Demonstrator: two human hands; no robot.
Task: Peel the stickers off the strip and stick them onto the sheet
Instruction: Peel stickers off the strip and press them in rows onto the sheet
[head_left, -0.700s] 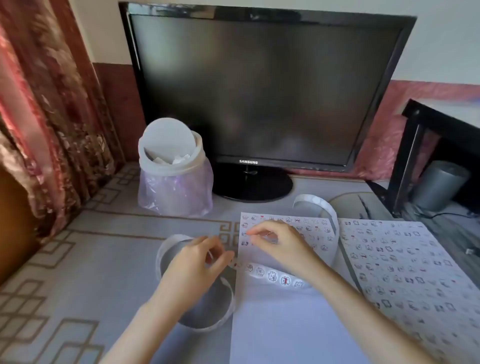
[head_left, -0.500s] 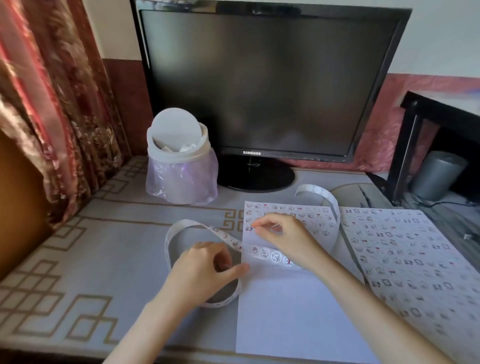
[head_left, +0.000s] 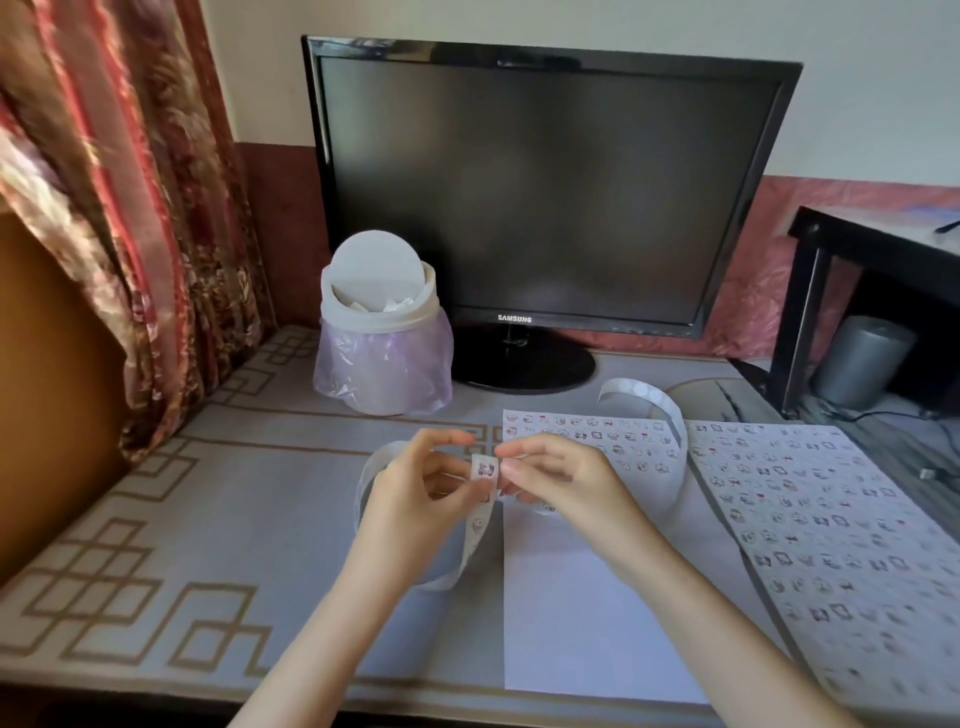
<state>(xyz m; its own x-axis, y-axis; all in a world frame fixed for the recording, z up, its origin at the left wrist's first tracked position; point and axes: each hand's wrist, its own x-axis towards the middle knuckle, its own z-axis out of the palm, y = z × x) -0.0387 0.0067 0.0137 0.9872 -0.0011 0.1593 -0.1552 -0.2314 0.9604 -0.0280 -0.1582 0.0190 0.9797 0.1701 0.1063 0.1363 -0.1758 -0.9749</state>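
My left hand (head_left: 415, 493) grips the curling white sticker strip (head_left: 475, 538) above the desk (head_left: 234, 519), while my right hand (head_left: 561, 478) pinches at a sticker (head_left: 485, 469) on it, between the two hands. The sheet (head_left: 571, 613), its far rows already filled, lies under and beyond the right hand; a covered sheet (head_left: 831, 545) lies to that hand's right, a lidded bin (head_left: 382, 338) beyond the left

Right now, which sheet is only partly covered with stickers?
The middle sheet: its near part is blank. The sheet at right is covered all over.
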